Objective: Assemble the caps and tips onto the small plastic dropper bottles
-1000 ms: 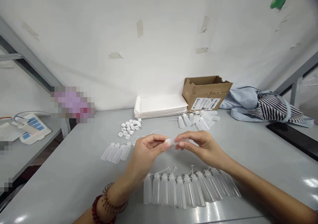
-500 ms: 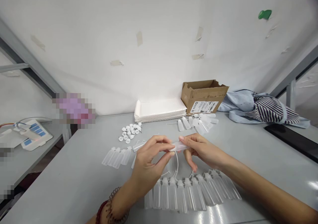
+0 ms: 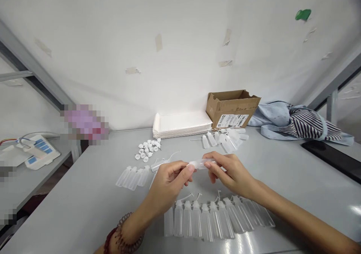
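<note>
Up close, the row of clear bottles (image 3: 205,223) looks just like half a second ago. Past it, the left hand (image 3: 168,182) now has its thumb up on the near side of the held bottle (image 3: 200,164), and the right hand (image 3: 235,173) has curled its dangling fingers in. Each grip is pinched nearly closed, left on the whiter end, right on the other. Bottle's frosty, sideways, slightly tilted, up over the worktop (image 3: 76,205). White caps (image 3: 148,148) lie farther back.
</note>
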The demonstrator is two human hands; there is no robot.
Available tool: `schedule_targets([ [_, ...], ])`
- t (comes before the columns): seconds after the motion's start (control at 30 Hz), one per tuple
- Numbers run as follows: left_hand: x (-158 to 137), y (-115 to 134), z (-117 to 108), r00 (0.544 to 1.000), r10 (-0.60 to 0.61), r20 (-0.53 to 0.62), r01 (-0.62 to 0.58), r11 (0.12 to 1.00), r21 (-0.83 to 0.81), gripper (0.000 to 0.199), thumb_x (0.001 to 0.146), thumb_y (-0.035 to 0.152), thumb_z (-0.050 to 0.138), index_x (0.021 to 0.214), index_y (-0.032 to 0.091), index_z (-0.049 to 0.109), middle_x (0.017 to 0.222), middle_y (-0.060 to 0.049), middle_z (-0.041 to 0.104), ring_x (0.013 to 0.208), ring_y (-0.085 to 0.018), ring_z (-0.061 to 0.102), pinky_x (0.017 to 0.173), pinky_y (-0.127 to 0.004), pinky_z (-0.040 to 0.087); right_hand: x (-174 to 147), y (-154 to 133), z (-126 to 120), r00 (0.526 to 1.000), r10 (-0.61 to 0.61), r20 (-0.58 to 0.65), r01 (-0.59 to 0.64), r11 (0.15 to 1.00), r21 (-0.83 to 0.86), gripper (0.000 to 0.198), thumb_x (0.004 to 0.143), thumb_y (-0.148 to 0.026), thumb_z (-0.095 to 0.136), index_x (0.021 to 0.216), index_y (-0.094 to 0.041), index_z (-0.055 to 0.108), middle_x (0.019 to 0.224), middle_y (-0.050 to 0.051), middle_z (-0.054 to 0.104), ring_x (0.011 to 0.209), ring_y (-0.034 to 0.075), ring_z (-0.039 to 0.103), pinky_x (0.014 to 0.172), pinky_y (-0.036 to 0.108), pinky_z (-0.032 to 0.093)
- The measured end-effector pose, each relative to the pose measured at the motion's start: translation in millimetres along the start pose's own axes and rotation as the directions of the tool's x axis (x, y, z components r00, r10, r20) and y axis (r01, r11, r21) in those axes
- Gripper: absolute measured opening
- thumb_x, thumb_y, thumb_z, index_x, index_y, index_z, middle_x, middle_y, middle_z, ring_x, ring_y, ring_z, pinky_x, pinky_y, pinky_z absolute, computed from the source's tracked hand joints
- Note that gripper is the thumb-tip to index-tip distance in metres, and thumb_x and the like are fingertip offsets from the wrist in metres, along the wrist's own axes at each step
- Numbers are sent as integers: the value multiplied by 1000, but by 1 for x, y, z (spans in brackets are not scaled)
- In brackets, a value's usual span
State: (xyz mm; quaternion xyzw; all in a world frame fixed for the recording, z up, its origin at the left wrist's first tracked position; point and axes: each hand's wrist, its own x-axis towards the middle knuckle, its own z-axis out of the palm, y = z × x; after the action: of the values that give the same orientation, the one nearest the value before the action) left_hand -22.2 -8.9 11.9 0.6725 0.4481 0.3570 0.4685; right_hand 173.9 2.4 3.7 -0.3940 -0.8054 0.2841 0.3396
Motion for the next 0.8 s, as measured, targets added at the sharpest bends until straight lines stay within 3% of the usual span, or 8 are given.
schedule_targets([
  [0.1, 0, -4, -3, 955, 296, -28, -284, 935, 214, 25, 89, 23, 48, 69, 14, 62, 62, -3, 57, 60, -13, 51, 56, -24, 40, 2, 0, -4, 995, 75, 73, -81, 993, 89, 33, 96, -41, 36, 84, -17, 55, 44, -4, 56, 43, 11, 50, 52, 22, 40],
  [0.2, 1, -11, -4, 787, 616, 31, -577, 716, 393, 12, 86, 12, 52, 87, 12, 64, 74, -7, 63, 67, -15, 53, 61, -26, 41, 6, 2, -10, 950, 180, 255, -248, 931, 267, 39, 96, -46, 35, 72, -19, 49, 40, -5, 53, 41, 10, 48, 56, 23, 41],
  [0.3, 2, -13, -5, 731, 673, 113, -646, 628, 434, 12, 85, 11, 53, 91, 11, 64, 78, -8, 65, 70, -16, 52, 65, -28, 41, 10, 3, -14, 898, 182, 401, -335, 874, 354, 43, 96, -47, 32, 68, -19, 48, 39, -5, 52, 40, 10, 46, 58, 23, 41],
  [0.37, 2, -9, -7, 840, 534, 97, -527, 760, 381, 15, 87, 18, 51, 84, 13, 64, 72, -6, 63, 67, -15, 52, 63, -27, 40, 9, 3, -13, 916, 170, 363, -292, 903, 315, 42, 96, -46, 33, 68, -18, 49, 43, -3, 55, 44, 11, 49, 57, 23, 41],
  [0.47, 3, -2, -8, 992, 117, 51, -123, 983, 140, 40, 93, 34, 37, 68, 14, 61, 61, -4, 58, 59, -13, 50, 59, -26, 40, 6, 3, -7, 992, 25, 120, -34, 997, 66, 36, 96, -42, 36, 78, -17, 54, 58, 2, 62, 51, 12, 53, 53, 23, 40],
  [0.53, 5, 1, -8, 989, -124, 81, 129, 990, -62, 49, 93, 43, 31, 64, 13, 58, 54, -3, 55, 52, -12, 48, 54, -25, 41, 4, 5, -2, 975, -219, -18, 212, 956, -202, 32, 96, -40, 37, 87, -14, 55, 66, 6, 63, 55, 14, 52, 51, 24, 40],
  [0.63, 7, 1, -7, 944, -286, 166, 318, 923, -218, 51, 89, 51, 37, 64, 12, 57, 49, -1, 51, 44, -10, 45, 46, -23, 38, 3, 8, 3, 860, -507, -58, 420, 767, -485, 29, 97, -36, 36, 92, -13, 53, 65, 7, 61, 55, 15, 49, 49, 25, 39],
  [0.8, 6, -3, -6, 916, -276, 291, 369, 864, -343, 45, 85, 49, 49, 65, 11, 59, 50, 1, 50, 42, -7, 42, 42, -20, 35, 6, 6, 2, 813, -580, -59, 446, 684, -578, 28, 98, -35, 36, 91, -13, 52, 61, 5, 56, 54, 14, 46, 47, 24, 38],
])
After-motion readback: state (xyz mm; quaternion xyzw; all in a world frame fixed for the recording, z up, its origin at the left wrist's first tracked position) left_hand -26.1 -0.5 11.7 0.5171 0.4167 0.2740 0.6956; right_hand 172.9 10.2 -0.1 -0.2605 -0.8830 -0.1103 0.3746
